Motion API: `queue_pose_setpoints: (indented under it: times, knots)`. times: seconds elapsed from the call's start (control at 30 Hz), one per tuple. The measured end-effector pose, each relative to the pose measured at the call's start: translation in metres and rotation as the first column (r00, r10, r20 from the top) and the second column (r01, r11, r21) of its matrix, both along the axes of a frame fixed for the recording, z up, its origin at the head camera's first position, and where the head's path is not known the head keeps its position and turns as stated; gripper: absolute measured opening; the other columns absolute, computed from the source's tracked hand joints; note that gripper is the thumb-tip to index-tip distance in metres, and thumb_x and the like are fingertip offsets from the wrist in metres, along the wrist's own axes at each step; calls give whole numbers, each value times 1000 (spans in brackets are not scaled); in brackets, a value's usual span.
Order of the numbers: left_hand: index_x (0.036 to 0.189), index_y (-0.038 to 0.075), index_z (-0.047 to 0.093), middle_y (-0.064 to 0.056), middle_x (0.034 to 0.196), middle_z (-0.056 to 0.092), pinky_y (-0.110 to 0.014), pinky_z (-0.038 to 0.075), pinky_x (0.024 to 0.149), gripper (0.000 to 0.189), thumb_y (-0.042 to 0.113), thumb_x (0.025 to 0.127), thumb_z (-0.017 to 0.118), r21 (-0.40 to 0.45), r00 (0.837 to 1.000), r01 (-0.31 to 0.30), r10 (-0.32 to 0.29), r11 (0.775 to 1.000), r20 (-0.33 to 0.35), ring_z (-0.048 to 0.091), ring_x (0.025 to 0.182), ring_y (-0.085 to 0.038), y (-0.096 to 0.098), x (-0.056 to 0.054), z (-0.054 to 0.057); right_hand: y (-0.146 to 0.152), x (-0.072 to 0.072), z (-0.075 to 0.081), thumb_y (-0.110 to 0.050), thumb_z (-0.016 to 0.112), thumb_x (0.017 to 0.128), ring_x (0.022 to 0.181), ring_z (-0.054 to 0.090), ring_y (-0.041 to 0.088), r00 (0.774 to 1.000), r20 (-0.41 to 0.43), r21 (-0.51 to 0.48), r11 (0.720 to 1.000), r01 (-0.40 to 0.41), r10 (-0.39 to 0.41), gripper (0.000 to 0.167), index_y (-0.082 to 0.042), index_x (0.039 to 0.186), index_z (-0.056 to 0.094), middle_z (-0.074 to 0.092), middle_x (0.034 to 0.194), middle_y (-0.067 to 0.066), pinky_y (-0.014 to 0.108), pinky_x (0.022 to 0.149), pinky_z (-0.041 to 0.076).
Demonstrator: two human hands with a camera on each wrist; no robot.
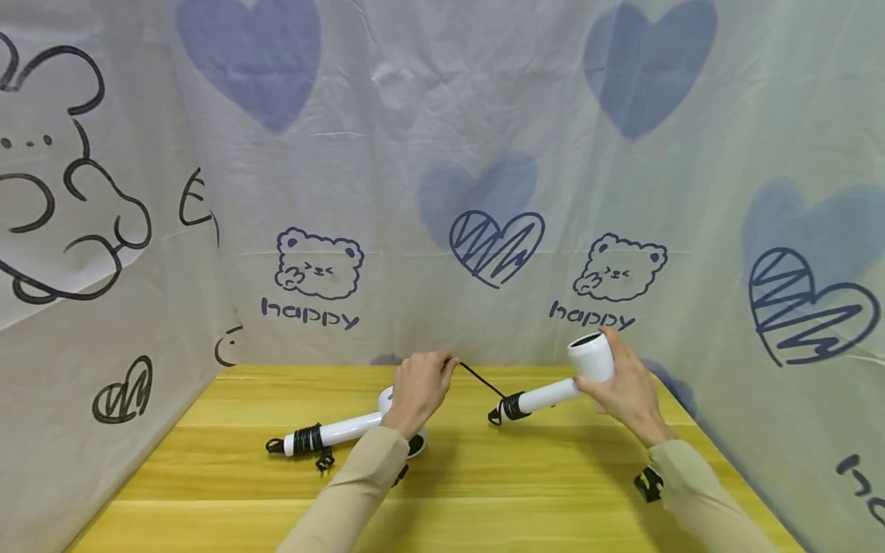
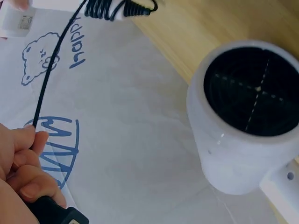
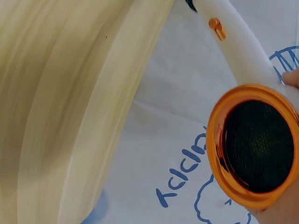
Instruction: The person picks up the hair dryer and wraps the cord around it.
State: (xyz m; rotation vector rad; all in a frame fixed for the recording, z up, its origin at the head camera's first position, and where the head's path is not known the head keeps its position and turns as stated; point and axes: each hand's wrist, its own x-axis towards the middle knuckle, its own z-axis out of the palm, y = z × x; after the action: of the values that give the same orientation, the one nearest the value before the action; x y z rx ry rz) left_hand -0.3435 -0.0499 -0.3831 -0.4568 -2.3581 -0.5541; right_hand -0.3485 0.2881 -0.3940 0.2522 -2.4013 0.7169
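My right hand (image 1: pixel 629 388) grips the head of a white hair dryer (image 1: pixel 549 395), lifted a little above the table, its handle pointing left. Black cord is wound around the handle's end. In the right wrist view a copper-coloured ring (image 3: pixel 214 144) frames the dryer's dark rear grille. My left hand (image 1: pixel 418 392) pinches the free length of that cord (image 1: pixel 482 379), which runs taut to the coil. The black plug (image 2: pixel 53 212) sits below the curled fingers in the left wrist view. Partly behind the left hand, a second white hair dryer (image 1: pixel 353 428) lies on the table.
The second dryer's cord (image 1: pixel 307 441) is wrapped around its handle, with its plug (image 1: pixel 325 459) beside it. A yellow wood-grain table (image 1: pixel 484 499) carries everything. White curtains (image 1: pixel 387 192) printed with hearts and bears enclose it at the back and sides.
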Motion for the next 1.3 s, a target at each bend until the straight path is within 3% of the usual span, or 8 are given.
queue_pose_setpoints:
  times: [0.2,0.43,0.6,0.8,1.0,1.17,1.3]
  knots:
    - [83,17,76,2,67,70,-22,35,44,20,29,95,65,52,998,11,-8,999,-57,53,47,-9,-1,-3,4,1,-3,5,-28,86,73,84,61,33,991,60,-1,993,-121,121,92,-19,149,35,60,112,19,38,60,50]
    - [86,17,78,2,73,74,-22,40,46,22,33,94,65,70,997,44,-39,997,-70,62,53,-11,-3,-5,5,6,0,4,-27,86,75,88,61,32,942,218,-143,963,-228,255,92,-22,150,34,59,117,22,38,64,52]
    - [88,19,79,3,78,75,-27,48,51,21,34,94,65,65,997,57,-54,996,-55,67,60,-12,-2,-7,0,9,6,-3,-20,83,78,92,59,29,877,284,-275,909,-313,388,91,-19,152,31,56,122,23,38,67,52]
    - [94,20,80,3,84,76,-27,53,58,23,37,94,64,68,996,90,-91,994,0,69,65,-10,2,-10,-7,6,10,4,-12,79,81,98,57,30,817,271,-403,831,-383,508,89,-19,154,28,51,132,25,41,73,51]
    - [97,19,80,2,84,76,-24,49,56,24,38,93,65,86,986,125,-133,988,96,65,62,-8,1,-10,-18,1,12,10,-9,76,83,99,55,29,801,219,-466,781,-416,557,84,-15,153,29,50,130,17,42,76,51]
    - [98,21,80,4,90,76,-21,46,56,24,39,93,65,109,951,163,-186,981,245,62,65,-4,-3,-7,-33,1,14,8,-8,73,85,99,56,26,795,213,-506,761,-407,567,80,-13,152,30,52,122,0,43,76,51]
    - [97,22,80,5,81,73,-21,39,51,25,41,94,64,165,892,216,-263,962,367,51,56,-3,-8,-6,-37,3,16,7,-8,70,88,97,58,22,775,201,-560,719,-411,599,76,-16,152,31,54,117,-5,44,76,52]
